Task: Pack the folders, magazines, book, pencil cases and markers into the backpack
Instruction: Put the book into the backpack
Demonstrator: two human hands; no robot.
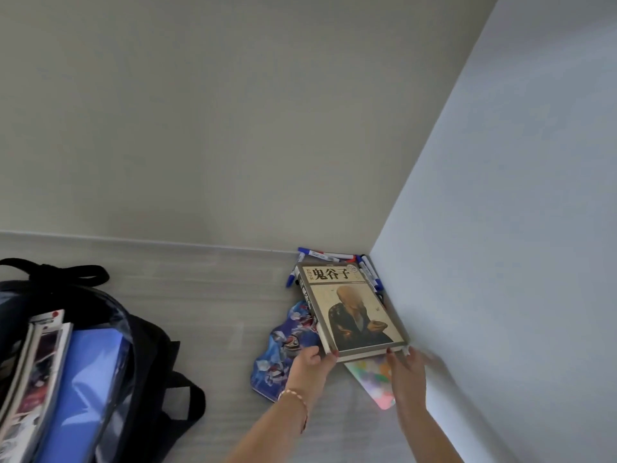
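**Desk:** What do your hands have in this shot?

**Me:** Both grip the near edge of the book, one at each lower corner. My left hand curls its fingers round the left corner, thumb on the cover; my right hand pinches the right corner, close against the side wall. They sit apart, the width of the book between them.

**Desk:** Where does the book sit?

**Me:** In the corner of the worktop, straight ahead of my hands, its near edge tilted up. Whether the far edge rests on anything, I cannot tell.

**Desk:** And around it?

**Me:** A blue patterned pencil case lies under and beside my left hand, partly beneath the book. A pastel pencil case pokes out between my hands, under the book's near edge. Blue-capped markers are scattered beyond the book, against the back wall and in the corner.

**Desk:** The backpack?

**Me:** The black backpack stands open well to the left of my left hand. Magazines and a blue folder stand upright inside it.
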